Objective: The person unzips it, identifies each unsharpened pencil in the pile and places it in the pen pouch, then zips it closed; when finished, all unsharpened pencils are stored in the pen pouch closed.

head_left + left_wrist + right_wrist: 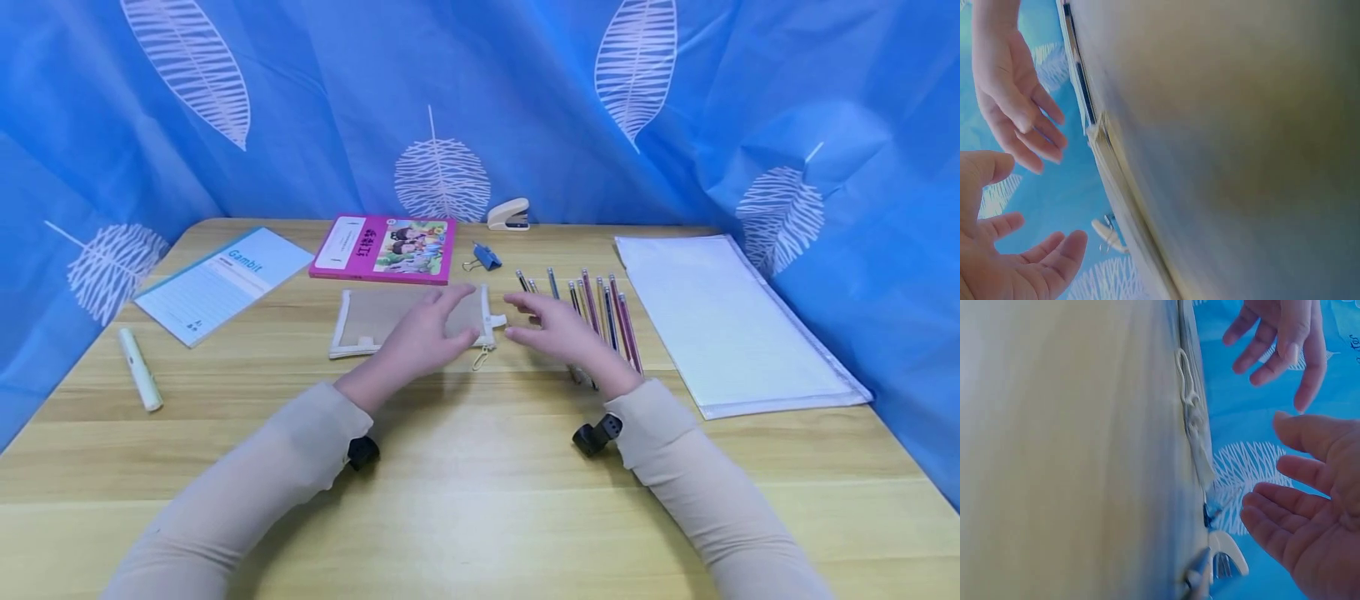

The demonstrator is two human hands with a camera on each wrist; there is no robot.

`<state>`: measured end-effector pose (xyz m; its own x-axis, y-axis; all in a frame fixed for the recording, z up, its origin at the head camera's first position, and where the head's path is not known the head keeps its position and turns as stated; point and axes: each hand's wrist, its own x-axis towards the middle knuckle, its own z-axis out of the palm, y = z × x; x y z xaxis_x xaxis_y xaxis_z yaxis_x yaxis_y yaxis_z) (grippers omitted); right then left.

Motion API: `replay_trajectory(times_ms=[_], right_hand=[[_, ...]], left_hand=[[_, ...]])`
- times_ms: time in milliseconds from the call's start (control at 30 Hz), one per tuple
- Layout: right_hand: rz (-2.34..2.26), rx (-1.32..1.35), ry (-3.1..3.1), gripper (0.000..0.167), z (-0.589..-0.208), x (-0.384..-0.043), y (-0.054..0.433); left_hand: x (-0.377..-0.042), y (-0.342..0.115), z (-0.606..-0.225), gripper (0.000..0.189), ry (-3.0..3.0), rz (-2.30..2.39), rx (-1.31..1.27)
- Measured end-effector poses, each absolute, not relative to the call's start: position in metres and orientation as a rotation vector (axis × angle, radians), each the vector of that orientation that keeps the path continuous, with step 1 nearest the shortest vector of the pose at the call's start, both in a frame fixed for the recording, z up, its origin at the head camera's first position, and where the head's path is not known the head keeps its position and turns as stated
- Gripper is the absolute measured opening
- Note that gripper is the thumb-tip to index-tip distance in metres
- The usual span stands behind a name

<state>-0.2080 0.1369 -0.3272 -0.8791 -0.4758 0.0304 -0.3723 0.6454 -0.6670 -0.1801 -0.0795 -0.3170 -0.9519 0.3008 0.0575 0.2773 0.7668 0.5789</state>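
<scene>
A mesh zip pouch [375,312] with white edging lies flat in the middle of the table, its zipper pull [481,358] at the right end. My left hand [427,333] hovers above the pouch's right half, fingers relaxed and holding nothing. Just right of the pouch, my right hand [558,333] is raised with loosely bent fingers and an empty palm. Several pencils [591,304] lie side by side beneath and beyond it, partly hidden by that hand and wrist. Both wrist views show the two hands facing each other, apart, above the table.
Behind the pouch lie a pink book [382,248], a blue binder clip [486,256] and a white stapler [509,214]. To the left are a notebook [225,283] and a pale green, pen-like stick [140,369]. A white zip folder [735,325] lies at the right.
</scene>
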Motion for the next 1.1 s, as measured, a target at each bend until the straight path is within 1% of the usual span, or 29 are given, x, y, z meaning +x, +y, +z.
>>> replay_trajectory(times_ms=[167, 367, 633, 767, 933, 1100], right_hand=[[-1.185, -0.657, 2.612, 0.048, -0.335, -0.207, 0.129], [-1.24, -0.59, 2.596, 0.04, -0.346, -0.211, 0.123], [-1.248, -0.507, 2.605, 0.037, -0.364, -0.212, 0.118], [-1.198, -0.541, 2.641, 0.036, -0.368, -0.213, 0.115], [-1.07, -0.65, 2.735, 0.037, -0.367, -0.213, 0.113], [-0.949, -0.748, 2.824, 0.031, -0.363, -0.21, 0.111]], left_hand=[[-0.179, -0.072, -0.323, 0.061, 2.81, 1.069, 0.502], [-0.178, -0.065, -0.332, 0.056, 2.733, 1.104, 0.488], [-0.179, -0.064, -0.345, 0.028, 2.729, 1.046, 0.461], [-0.181, -0.064, -0.348, 0.027, 2.732, 1.029, 0.431], [-0.182, -0.062, -0.35, 0.032, 2.747, 1.007, 0.425], [-0.182, -0.059, -0.351, 0.036, 2.758, 0.986, 0.4]])
